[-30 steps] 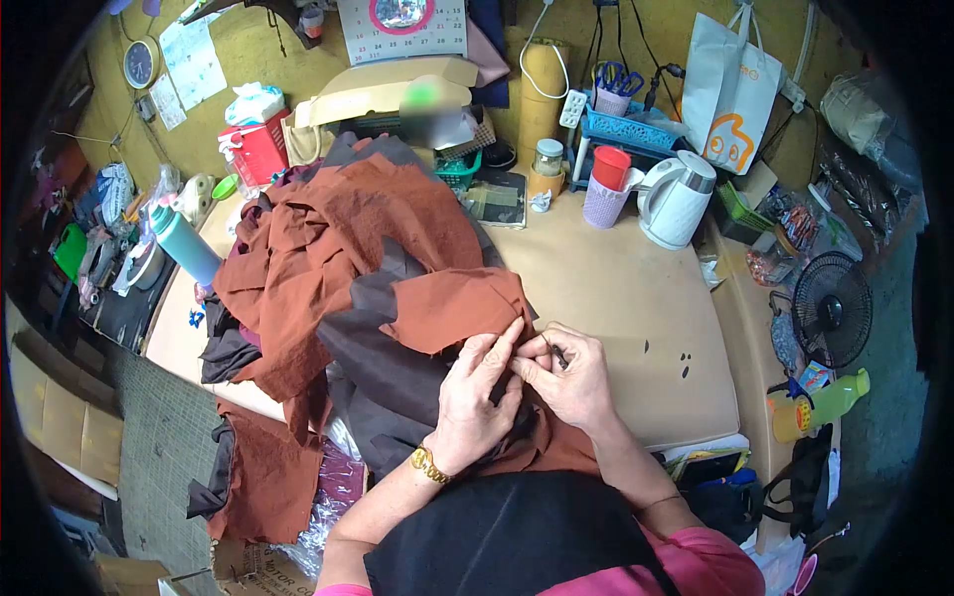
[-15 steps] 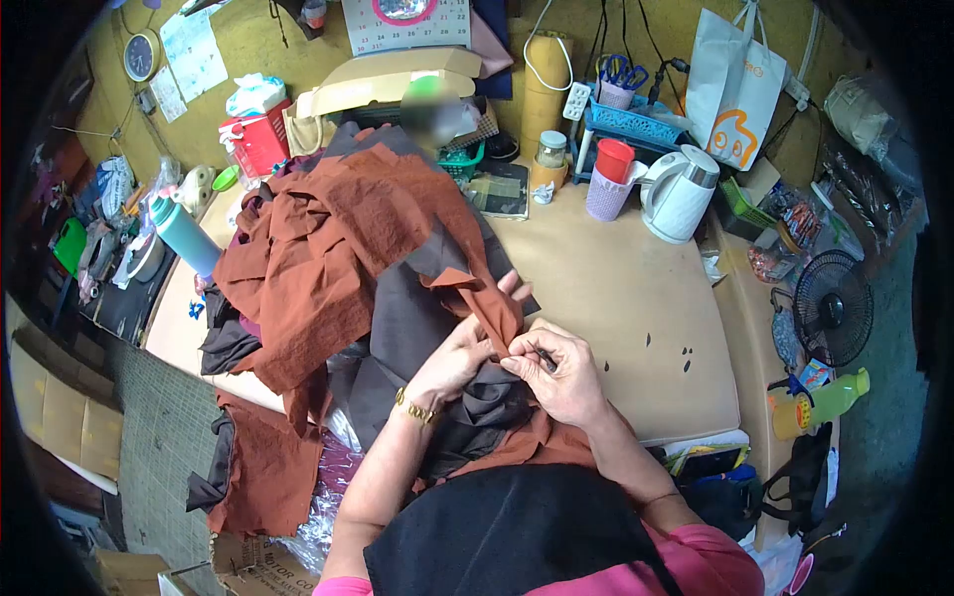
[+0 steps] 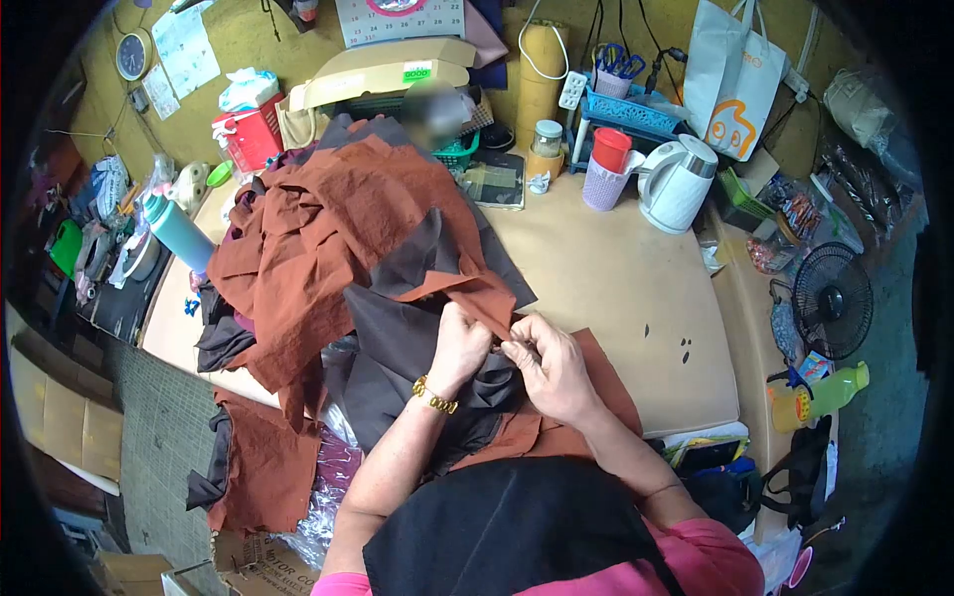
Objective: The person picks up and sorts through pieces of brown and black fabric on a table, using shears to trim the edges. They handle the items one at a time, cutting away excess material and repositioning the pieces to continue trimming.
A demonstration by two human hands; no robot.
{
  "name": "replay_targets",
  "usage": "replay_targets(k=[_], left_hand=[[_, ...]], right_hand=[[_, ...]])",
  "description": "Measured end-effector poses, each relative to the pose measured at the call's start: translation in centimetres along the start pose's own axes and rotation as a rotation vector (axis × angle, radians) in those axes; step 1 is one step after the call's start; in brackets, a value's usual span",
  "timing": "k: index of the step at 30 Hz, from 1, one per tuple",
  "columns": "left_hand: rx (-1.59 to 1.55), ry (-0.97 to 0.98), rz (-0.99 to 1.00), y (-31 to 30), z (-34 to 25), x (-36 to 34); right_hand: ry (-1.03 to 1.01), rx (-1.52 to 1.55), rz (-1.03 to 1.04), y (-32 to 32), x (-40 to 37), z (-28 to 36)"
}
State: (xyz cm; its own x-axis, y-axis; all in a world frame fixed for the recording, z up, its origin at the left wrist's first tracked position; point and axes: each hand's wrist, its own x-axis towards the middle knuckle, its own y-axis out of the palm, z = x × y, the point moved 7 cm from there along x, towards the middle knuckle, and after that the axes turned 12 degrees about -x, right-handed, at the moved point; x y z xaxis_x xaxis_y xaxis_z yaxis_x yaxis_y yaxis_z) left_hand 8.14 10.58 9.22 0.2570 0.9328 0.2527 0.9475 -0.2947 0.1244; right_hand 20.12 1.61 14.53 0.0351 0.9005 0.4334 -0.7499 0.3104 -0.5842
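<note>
Both hands work close together above the near edge of the table [image 3: 636, 288]. The left hand [image 3: 464, 343] is closed, with its back upward and its fingers curled inward; it grips the rust-coloured cloth [image 3: 484, 301]. The left forearm reaches forward and inward from the lower left, with a gold-coloured wristband [image 3: 434, 395] at the wrist. The right hand [image 3: 550, 368] faces the left hand at a small gap, its thumb and index finger pinched on the edge of the same cloth. The right forearm angles inward from the lower right. Whether the right palm encloses anything cannot be told.

The cloth lies between and just beyond the fingertips, its raised flap folded to a point. Dark grey fabric [image 3: 383, 333] extends left of the hands; a large rust-coloured heap [image 3: 298, 228] lies beyond it.

Legible markings: "MOTOR CO" on the cardboard box [image 3: 263, 568], below and left of the left hand; date numerals, including 23 to 29, on the wall calendar [image 3: 402, 25], far beyond the hands. The white bag [image 3: 735, 84], beyond and right of the right hand, carries an orange graphic [image 3: 732, 131]; its small lettering is unclear.
</note>
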Motion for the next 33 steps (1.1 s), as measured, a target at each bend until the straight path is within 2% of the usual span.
replay_targets(k=[2, 3, 4, 6, 7, 8, 10, 11, 12, 14, 15, 18, 20, 22, 24, 26, 28, 30, 32, 33], left_hand=[[-0.115, -0.151, 0.076, 0.7, 0.6, 0.1], [-0.081, -0.257, 0.085, 0.6, 0.2, 0.0], [-0.066, -0.127, 0.069, -0.1, 1.3, 0.6], [-0.327, -0.168, -0.055, 0.0, -0.3, -1.6], [-0.308, -0.155, -0.046, 0.2, -1.6, -2.4], [-0.285, -0.013, -0.081, -0.2, -0.9, -3.1], [-0.039, 0.173, -0.146, 0.3, -3.9, -4.6], [0.096, 0.348, -0.191, 0.3, -5.4, -5.1], [0.097, 0.348, -0.193, 0.0, -5.7, -5.2], [0.081, 0.134, 0.064, 0.8, -5.0, -5.2], [-0.016, 0.007, 0.039, 0.9, -5.0, -5.2], [-0.042, 0.014, 0.083, 1.3, -6.2, -5.1], [-0.007, 0.051, 0.086, 0.6, -6.9, -5.2], [0.098, 0.251, 0.212, 0.9, -8.7, -5.3], [0.101, 0.201, 0.194, 0.7, -8.4, -5.8], [-0.027, 0.254, 0.190, 0.6, -8.6, -6.3], [-0.017, 0.332, 0.220, 0.7, -9.3, -6.5], [-0.124, 0.183, 0.109, 0.2, -7.2, -6.4], [-0.141, 0.219, 0.116, 0.7, -7.8, -6.4], [-0.257, 0.130, 0.083, 0.7, -7.7, -6.4]], right_hand=[[0.050, 0.045, 0.052, 0.6, 0.3, -1.1], [0.116, 0.171, 0.057, 0.9, 0.5, -2.2], [0.181, 0.295, 0.060, 1.0, 0.7, -3.0], [0.240, 0.311, 0.037, 0.4, 0.8, -3.7], [0.256, 0.277, 0.025, 0.3, 0.7, -4.1], [0.270, 0.242, 0.015, 0.3, 0.6, -4.3], [0.237, 0.256, -0.034, 0.2, 0.9, -4.0], [0.264, 0.246, -0.040, 0.1, 0.8, -4.2], [0.291, 0.235, -0.049, 0.0, 0.8, -4.4], [0.299, 0.270, -0.047, 0.1, 0.8, -4.2], [0.262, 0.282, -0.029, 0.2, 0.9, -3.9], [0.189, 0.312, 0.010, -0.3, 1.1, -2.7], [0.159, 0.328, 0.031, -0.9, 1.3, -2.0], [0.081, 0.274, 0.072, -1.2, 1.6, -1.2], [0.077, 0.267, 0.083, -1.8, 2.0, -0.6], [0.073, 0.261, 0.098, -1.9, 2.1, -0.2], [0.007, 0.224, 0.082, -2.1, 2.2, 0.4], [-0.032, 0.190, 0.069, -2.3, 2.2, 1.1], [-0.070, 0.154, 0.054, -2.5, 2.1, 1.7], [-0.070, 0.143, 0.062, -2.5, 2.1, 1.9]])
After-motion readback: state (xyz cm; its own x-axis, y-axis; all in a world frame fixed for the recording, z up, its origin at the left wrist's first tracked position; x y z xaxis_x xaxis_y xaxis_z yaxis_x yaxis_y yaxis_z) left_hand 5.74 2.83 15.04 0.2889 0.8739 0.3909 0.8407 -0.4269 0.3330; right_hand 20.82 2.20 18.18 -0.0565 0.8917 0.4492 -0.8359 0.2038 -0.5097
